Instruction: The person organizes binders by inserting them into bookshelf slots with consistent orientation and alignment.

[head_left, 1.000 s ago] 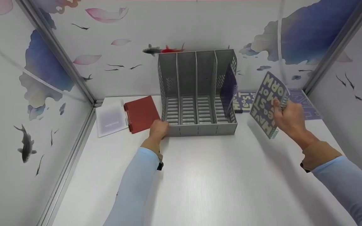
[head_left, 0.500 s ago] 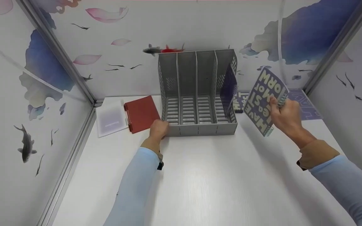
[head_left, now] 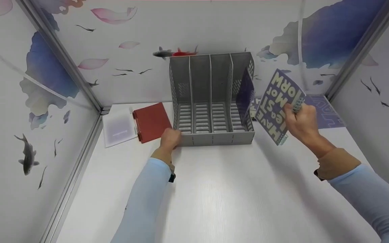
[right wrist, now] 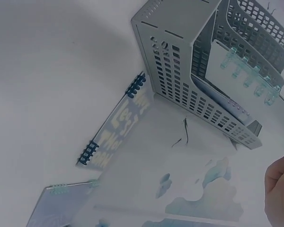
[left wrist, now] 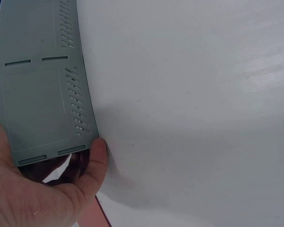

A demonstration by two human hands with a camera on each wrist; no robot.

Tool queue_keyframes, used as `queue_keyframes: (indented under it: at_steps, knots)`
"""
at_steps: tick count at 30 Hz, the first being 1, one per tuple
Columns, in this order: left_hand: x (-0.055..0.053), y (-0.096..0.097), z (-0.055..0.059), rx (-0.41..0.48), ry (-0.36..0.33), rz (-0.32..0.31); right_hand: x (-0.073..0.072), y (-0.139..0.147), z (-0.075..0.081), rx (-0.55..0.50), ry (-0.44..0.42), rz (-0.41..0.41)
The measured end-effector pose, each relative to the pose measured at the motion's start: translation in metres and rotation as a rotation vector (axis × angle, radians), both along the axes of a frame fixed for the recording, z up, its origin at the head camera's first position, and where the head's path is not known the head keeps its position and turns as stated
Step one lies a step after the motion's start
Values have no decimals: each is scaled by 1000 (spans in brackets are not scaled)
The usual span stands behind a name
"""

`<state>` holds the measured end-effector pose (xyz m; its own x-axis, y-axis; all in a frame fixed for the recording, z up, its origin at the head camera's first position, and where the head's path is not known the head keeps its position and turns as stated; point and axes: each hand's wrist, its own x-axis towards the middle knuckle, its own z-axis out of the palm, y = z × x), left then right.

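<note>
My left hand (head_left: 171, 138) grips the front left corner of a grey file organizer (head_left: 223, 138); in the left wrist view its fingers and thumb curl round the end of the slotted front panel (left wrist: 35, 106). My right hand (head_left: 302, 123) pinches a purple spiral notebook (head_left: 275, 104) with pale block letters near its ringed edge. Tilted in the air, this notebook is right of the organizer, apart from it in the head view. The right wrist view shows its pale back and teal rings (right wrist: 248, 78). Another purple notebook (head_left: 245, 94) stands in the organizer's rightmost compartment.
Left of the organizer lie a red notebook (head_left: 152, 122) and a white-bordered notebook (head_left: 119, 130). To its right, partly hidden, lie a dark-ringed lettered notebook (right wrist: 116, 125) and a purple notebook (head_left: 326, 113). Patterned panels (head_left: 211, 27) enclose the white table (head_left: 208, 192).
My right hand has carried the lettered notebook leftward and slightly up, closer to the organizer. The left hand keeps its grip on the corner.
</note>
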<state>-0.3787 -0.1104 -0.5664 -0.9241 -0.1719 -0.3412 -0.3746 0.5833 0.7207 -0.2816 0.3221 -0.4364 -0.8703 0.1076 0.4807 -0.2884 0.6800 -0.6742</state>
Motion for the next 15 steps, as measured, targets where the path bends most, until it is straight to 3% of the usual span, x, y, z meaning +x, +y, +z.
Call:
queue_keyframes:
  at_steps: [1,4,5,11,13,15]
  knots:
    - [6,2,9,3,-5,1,0,-1,1,4,3,2]
    - [13,4,17,1,-3,2,-2,-6,3,16,12,17]
    - [10,1,10,9,17,-5,-2,-7,4,18,15,23]
    - [5,-1,6,-10,14,1,-6,-16,5,46,-17,67]
    - [-1,-2,-2,-15,-3,-2,-6,-17,6,71,-54,86]
    - [-13,-5,-19,-24,11,-3,-5,-19,7,96,-90,106]
